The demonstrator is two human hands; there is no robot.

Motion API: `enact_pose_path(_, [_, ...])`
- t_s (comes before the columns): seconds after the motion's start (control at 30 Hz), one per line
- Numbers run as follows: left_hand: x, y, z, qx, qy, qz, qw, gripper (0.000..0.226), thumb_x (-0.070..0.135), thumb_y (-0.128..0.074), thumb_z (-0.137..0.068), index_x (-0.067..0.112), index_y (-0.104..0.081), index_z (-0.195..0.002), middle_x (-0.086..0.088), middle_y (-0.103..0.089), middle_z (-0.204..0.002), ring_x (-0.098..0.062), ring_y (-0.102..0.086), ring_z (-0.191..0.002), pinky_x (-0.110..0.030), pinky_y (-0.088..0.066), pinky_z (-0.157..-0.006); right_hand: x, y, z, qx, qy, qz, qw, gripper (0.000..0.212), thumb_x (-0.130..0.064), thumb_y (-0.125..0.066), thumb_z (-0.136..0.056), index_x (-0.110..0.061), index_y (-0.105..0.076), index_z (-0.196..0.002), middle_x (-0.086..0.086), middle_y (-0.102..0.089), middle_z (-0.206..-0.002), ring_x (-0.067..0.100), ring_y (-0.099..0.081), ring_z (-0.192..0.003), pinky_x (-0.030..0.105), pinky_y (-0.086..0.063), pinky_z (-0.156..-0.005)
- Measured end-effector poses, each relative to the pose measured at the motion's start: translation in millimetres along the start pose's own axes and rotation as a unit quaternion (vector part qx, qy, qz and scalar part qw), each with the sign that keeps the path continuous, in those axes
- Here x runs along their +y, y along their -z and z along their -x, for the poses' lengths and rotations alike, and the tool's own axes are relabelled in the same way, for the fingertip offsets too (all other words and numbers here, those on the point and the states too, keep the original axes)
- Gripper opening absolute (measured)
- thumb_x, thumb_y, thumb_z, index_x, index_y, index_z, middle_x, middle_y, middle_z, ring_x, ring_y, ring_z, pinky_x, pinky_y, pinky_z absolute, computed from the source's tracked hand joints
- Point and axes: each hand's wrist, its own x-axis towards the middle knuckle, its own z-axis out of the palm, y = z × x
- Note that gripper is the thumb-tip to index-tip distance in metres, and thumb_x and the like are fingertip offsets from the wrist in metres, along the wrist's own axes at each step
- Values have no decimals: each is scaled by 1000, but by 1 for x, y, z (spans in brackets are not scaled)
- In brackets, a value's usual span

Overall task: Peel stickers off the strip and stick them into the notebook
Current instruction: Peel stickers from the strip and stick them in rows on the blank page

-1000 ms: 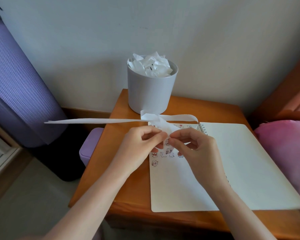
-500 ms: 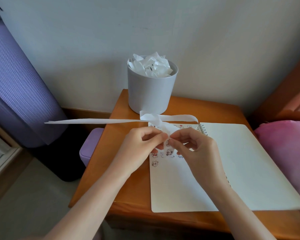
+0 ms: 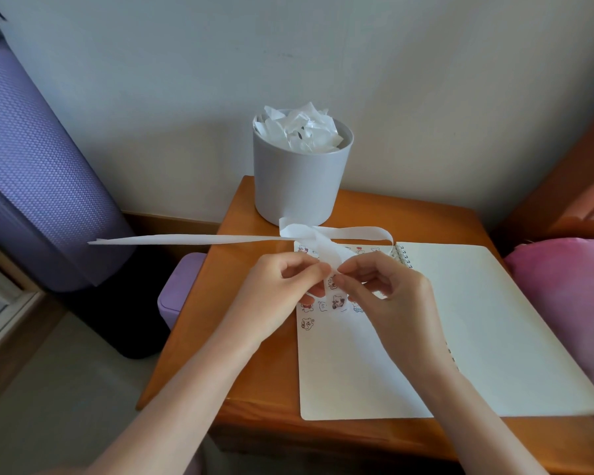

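— Where's our sticker strip [image 3: 192,239]?
— We pinch it tight with both sets of fingertips, left hand [image 3: 282,296] meeting right hand [image 3: 388,296], just above the left page of the spiral notebook [image 3: 494,320].

White strip [image 3: 199,239]; my notebook [image 3: 494,320] has cream pages, its stickers [image 3: 338,302] outlined black with red touches. Table [image 3: 254,354] orange-brown wood. Bin [image 3: 299,186] pale grey, paper scraps [image 3: 302,128] white. Rolled mat [image 3: 38,173] purple, honeycomb-patterned. Cushion [image 3: 563,286] pink.
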Motion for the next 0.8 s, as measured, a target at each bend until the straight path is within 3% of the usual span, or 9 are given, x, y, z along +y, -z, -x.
enact_pose_path(0.4, [4, 0, 1, -9, 4, 25, 1000, 14, 25, -59, -90, 30, -68, -79, 9, -69, -70, 0, -66, -72, -10, -52, -63, 1, 0, 0, 13, -2, -2, 1000, 19, -6, -72, -79, -25, -70, -81, -15, -69, -73, 6, -66, -72, 19, -55, -70])
enact_pose_path(0.8, [1, -1, 1, 15, 16, -6, 1000, 15, 29, -60, -88, 20, -72, -85, 6, -70, -71, -5, -67, -73, -16, -55, -67, 0, 0, 0, -5, 25, 58, 998, 12, -9, -70, -81, -20, -67, -81, -18, -64, -78, 4, -61, -79, 17, -51, -67])
